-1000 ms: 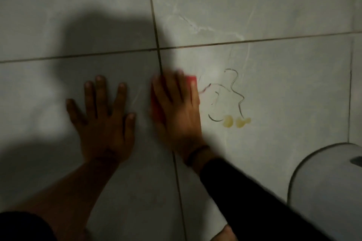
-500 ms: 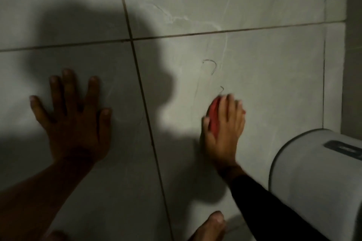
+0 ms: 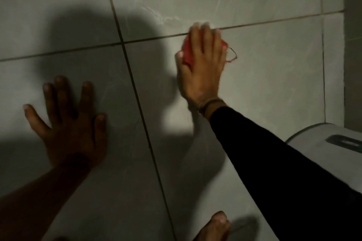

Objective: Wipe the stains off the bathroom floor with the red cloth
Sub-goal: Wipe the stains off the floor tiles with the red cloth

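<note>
My right hand (image 3: 202, 66) presses the red cloth (image 3: 187, 53) flat against the grey tiled floor (image 3: 274, 76), just below a grout line. Most of the cloth is hidden under my palm and fingers; red shows at the left and right of the hand. A thin dark curl of stain (image 3: 233, 55) with a reddish smear lies right beside the cloth's right edge. My left hand (image 3: 68, 123) rests flat on the tile at the left, fingers spread, holding nothing, in shadow.
A pale rounded lidded bin or fixture (image 3: 333, 154) stands at the lower right, next to a wall (image 3: 352, 45) along the right edge. A bare foot (image 3: 213, 227) shows at the bottom. Dark shadow covers the left tiles.
My right hand has slid the cloth rightward over the yellow drops, then up toward the grout line. Most of the dark squiggle and the yellow spots are gone. The left hand stays planted.
</note>
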Demonstrator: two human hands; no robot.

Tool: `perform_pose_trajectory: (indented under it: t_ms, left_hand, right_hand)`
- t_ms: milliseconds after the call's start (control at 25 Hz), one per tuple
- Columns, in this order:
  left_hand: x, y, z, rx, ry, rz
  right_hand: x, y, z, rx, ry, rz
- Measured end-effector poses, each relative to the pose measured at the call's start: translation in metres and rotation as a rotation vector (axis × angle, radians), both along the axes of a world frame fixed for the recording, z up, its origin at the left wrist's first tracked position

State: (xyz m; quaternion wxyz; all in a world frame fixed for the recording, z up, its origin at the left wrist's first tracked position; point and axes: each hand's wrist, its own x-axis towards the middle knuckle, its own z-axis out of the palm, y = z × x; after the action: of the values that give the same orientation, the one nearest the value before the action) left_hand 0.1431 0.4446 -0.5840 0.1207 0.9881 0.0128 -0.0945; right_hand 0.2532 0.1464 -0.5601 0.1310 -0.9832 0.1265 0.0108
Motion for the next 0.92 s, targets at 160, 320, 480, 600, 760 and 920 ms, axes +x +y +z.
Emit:
perform_pose_trajectory:
  t_ms: [160, 320, 480, 600, 760, 920]
  left_hand:
    - [-0.005, 0.0, 0.002, 0.054, -0.006, 0.004]
    - [0.0, 0.001, 0.001, 0.082, 0.001, -0.002]
    - [-0.001, -0.003, 0.005, 0.065, -0.018, 0.009]
    - [-0.002, -0.003, 0.009, 0.042, -0.02, 0.016]
    - [-0.001, -0.004, 0.007, 0.043, -0.041, 0.002]
    - [-0.001, -0.004, 0.008, 0.04, -0.033, 0.017]
  right_hand:
    - [-0.079, -0.01, 0.016, 0.033, 0.082, 0.202]
    - [0.013, 0.007, 0.007, 0.009, 0.024, -0.107]
    - [-0.021, 0.075, -0.003, 0.049, -0.001, 0.451]
    - [-0.124, 0.039, 0.022, -0.022, 0.159, 0.556]
    - [-0.045, 0.012, 0.019, 0.018, 0.075, 0.167]
    - [0.021, 0.097, -0.002, 0.029, -0.077, 0.324]
